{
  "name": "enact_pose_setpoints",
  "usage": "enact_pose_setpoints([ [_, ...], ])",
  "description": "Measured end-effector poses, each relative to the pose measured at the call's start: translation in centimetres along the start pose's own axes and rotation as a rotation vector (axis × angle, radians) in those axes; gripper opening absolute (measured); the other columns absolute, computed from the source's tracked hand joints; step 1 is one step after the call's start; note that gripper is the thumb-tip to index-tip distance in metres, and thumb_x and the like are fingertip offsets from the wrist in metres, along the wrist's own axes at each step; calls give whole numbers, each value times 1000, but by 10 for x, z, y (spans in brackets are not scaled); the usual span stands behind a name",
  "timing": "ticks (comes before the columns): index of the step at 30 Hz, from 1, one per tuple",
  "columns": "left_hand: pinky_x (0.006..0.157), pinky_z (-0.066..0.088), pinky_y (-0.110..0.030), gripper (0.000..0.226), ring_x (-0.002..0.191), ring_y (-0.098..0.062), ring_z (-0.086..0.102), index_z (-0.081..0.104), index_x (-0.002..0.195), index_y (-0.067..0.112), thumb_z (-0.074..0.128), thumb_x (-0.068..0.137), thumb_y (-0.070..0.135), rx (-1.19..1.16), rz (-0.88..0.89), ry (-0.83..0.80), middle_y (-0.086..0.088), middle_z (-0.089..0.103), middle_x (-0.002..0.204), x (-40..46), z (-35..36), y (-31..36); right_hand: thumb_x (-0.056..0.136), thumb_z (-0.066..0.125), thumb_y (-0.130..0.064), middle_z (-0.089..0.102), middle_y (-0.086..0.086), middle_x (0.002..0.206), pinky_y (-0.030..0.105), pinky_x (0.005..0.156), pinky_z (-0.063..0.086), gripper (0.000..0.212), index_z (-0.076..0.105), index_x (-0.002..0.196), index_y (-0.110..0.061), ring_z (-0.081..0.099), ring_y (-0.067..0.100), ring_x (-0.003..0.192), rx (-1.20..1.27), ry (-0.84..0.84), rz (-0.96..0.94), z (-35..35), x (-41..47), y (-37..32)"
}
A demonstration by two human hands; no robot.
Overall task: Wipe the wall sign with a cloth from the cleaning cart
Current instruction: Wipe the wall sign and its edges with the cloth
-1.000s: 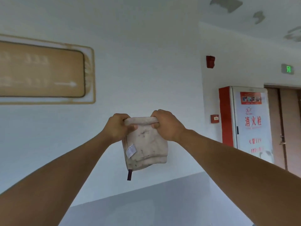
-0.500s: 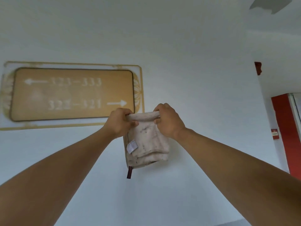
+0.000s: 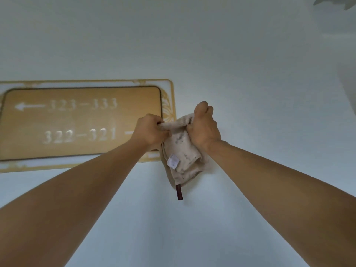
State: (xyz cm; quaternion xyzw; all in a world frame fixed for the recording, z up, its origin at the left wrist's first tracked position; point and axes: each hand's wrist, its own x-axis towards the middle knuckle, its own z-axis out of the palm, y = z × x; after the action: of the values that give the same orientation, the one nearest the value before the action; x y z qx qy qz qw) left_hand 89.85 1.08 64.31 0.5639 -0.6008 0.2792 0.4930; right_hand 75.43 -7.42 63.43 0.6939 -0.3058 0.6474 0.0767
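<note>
left hand (image 3: 151, 132): fist, knuckles toward wall, fingers curled tight on the cloth's top edge at its left end; overlaps the sign's lower right corner in view
right hand (image 3: 204, 128): fist, raised a bit higher than the left, back of hand to camera, clamped on the top edge at the right end, bunching fabric up there
arms: both bare forearms stretched up and forward from the bottom corners, converging on the cloth
cloth (image 3: 181, 157): held between both fists in front of the wall, just right of and below the sign's lower right corner; cannot tell if it touches the wall
cloth axis: top edge runs roughly left-right, pulled taut between the hands, rising toward the right; body hangs straight down, folded in layers
cloth material: soft off-white terry, grey smudges, limp rounded bottom
white tag (image 3: 172, 161): small stitched label on the front, tilted
dark loop (image 3: 179, 192): maroon strap hanging off the bottom edge, pointing down
wall sign (image 3: 81, 122): flat gold rectangular plaque, long axis horizontal, rounded dark-edged inner panel, ornate pale border; pale numerals 323-333 with left arrow, 322-321 below, slightly blurred
wall (image 3: 250, 83): smooth, matte, pale white-blue paint
</note>
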Motion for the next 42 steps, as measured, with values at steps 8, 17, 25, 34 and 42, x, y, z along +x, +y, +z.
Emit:
enact_pose_setpoints([
  [8, 40, 57, -37, 14, 43, -30, 67, 67, 83, -9, 62, 82, 4, -135, -256, 141, -25, 69, 74, 35, 21, 14, 97, 54, -18, 58, 10, 106, 33, 55, 36, 27, 38, 115, -7, 61, 30, 77, -26, 156, 41, 43, 24, 21],
  [17, 56, 63, -39, 25, 64, -32, 72, 62, 91, 3, 67, 86, 26, -112, -437, 199, -16, 69, 85, 49, 50, 14, 95, 45, -51, 48, 7, 115, 36, 84, 50, 49, 55, 129, -18, 50, 24, 104, 54, 100, -194, 73, -6, 32],
  [25, 62, 46, -36, 42, 72, -29, 60, 60, 75, 9, 45, 83, 47, -194, -285, 229, -9, 63, 78, 31, 47, 24, 96, 56, -30, 43, 15, 128, 37, 84, 52, 52, 44, 145, -18, 42, 29, 107, -124, 172, -272, 98, -21, 40],
  [34, 89, 44, -46, 46, 107, -38, 54, 62, 108, 4, 34, 73, 14, 445, 274, 330, -15, 61, 117, -35, 62, -82, 87, 54, -12, 47, 21, 126, 38, 91, 49, 42, 59, 129, -9, 48, 34, 107, 17, 204, -177, 111, -53, 28],
  [42, 111, 35, -53, 58, 131, -38, 43, 51, 130, 2, 36, 78, 23, 574, 237, 280, -21, 49, 139, -12, 33, -99, 94, 47, -9, 42, 17, 133, 37, 100, 43, 46, 50, 140, -10, 43, 32, 111, -37, 176, -273, 101, 5, 15],
])
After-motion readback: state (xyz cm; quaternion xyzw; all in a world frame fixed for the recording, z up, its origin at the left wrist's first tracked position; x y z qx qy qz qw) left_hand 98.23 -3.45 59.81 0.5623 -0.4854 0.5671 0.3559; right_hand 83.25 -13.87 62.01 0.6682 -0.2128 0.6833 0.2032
